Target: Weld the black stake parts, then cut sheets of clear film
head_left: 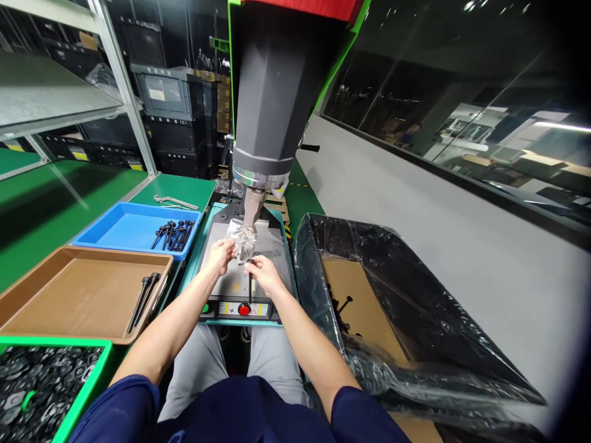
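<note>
My right hand pinches a thin black rod near its wider top end, and the rod points down toward me. My left hand is closed at the left side of a shiny metal fixture. Whatever its fingertips hold, if anything, is too small to make out. Directly above the fixture, the machine's metal horn comes down from a large dark grey head. The fixture sits on the grey machine base.
On the left stand a blue tray with several black rods, a brown tray with some rods, and a green-rimmed bin of small black parts. A wrench lies behind. To the right is a plastic-lined box. A red button is in front.
</note>
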Motion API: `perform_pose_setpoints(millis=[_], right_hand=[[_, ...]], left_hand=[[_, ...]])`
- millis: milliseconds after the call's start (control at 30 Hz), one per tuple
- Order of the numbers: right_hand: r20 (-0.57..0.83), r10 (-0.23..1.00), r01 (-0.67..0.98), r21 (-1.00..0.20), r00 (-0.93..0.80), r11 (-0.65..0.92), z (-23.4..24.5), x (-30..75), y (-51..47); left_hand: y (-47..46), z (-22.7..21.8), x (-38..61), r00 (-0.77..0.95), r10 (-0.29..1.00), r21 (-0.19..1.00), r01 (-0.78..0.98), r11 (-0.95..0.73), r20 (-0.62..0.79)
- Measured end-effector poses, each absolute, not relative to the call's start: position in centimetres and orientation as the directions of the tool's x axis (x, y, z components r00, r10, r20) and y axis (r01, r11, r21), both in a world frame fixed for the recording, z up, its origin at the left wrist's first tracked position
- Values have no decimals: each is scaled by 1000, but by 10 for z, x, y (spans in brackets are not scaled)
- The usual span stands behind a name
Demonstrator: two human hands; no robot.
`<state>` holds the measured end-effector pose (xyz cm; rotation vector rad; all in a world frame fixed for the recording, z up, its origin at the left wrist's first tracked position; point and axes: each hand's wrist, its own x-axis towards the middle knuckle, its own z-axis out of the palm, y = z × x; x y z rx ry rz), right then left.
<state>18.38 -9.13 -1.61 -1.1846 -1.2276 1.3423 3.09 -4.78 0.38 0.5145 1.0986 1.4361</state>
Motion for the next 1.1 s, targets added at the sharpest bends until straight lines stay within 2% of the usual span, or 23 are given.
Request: perform_pose_setpoints(millis=[67,133,200,267,333,400,467,533,667,900,1100], right_hand=[[-59,981,-103,-992,-183,-79,-12,186,-107],[42,984,-139,-990,-172,18,-5,189,-117],[149,978,-148,-981,-149,127,2,190,-124],[216,966,-145,-970,-144,196,7,189,-130],[270,954,-134,-958,-133,253,9,187,-136],[330,938,-116,-941,-108,318,9,184,-142],[378,922,-110,-923,-82,368,8,180,-146],[405,912,-112,-911,-63,397,6,176,-150],[438,896,-95,-898,-72,431,4,170,-154],[490,861,39,-866,-140,499,4,167,-161],[445,844,-8,-886,-298,464,15,158,-159]], left_hand=[[-51,0,27,-214,926,846,-507,166,-311],[-58,-6,21,-320,898,890,-432,144,-301],[-72,-13,16,-513,841,972,-228,58,-170],[-93,-19,13,-581,812,999,18,-43,45],[-118,-22,14,-431,882,979,146,-141,192],[-142,-22,19,-182,934,943,197,-270,306],[-159,-20,26,1,906,880,237,-412,424],[-167,-19,31,51,860,823,268,-501,507],[-166,-25,30,-3,846,806,306,-506,533],[-166,-34,14,46,817,764,325,-557,575],[-184,-17,-2,62,890,827,347,-443,451]])
